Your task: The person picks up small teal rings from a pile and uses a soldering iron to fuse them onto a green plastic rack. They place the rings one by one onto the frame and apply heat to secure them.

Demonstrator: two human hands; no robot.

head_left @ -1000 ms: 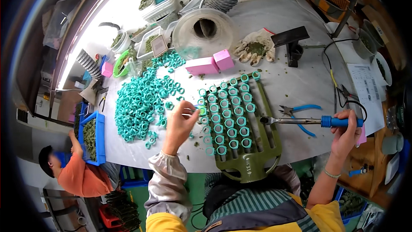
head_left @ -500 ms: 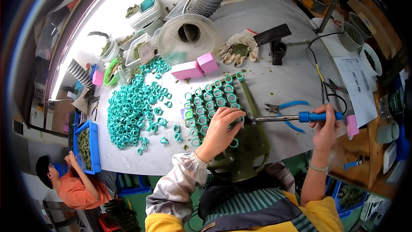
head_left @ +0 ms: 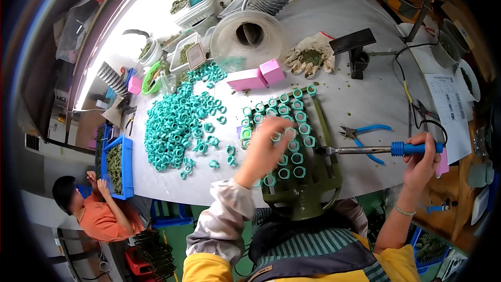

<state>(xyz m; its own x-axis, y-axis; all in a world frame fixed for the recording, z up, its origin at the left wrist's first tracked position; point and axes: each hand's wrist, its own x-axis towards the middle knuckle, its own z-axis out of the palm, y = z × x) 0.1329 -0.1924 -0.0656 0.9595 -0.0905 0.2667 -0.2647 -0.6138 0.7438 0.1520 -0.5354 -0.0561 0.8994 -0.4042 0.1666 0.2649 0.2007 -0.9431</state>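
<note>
My right hand is closed around the blue handle of a soldering iron. The iron lies almost level, its dark tip just above the right part of a dark green plastic rack. Rows of teal rings sit on that rack. My left hand hovers over the rack's left half, hiding some of the rings. Its fingers are smeared by motion, so whether they hold anything does not show. Left of the rack spreads a big heap of loose teal rings.
Blue-handled pliers lie right of the rack. Beyond it are pink blocks, a clear extraction hood, a stained glove and a black stand. A cable trails down the right side. At far left, a person in orange sits by a blue crate.
My left hand has left the rings near the iron's tip and moved left, uncovering rings there. My right hand still holds the iron, nearly in place. The whole view has shifted slightly.
</note>
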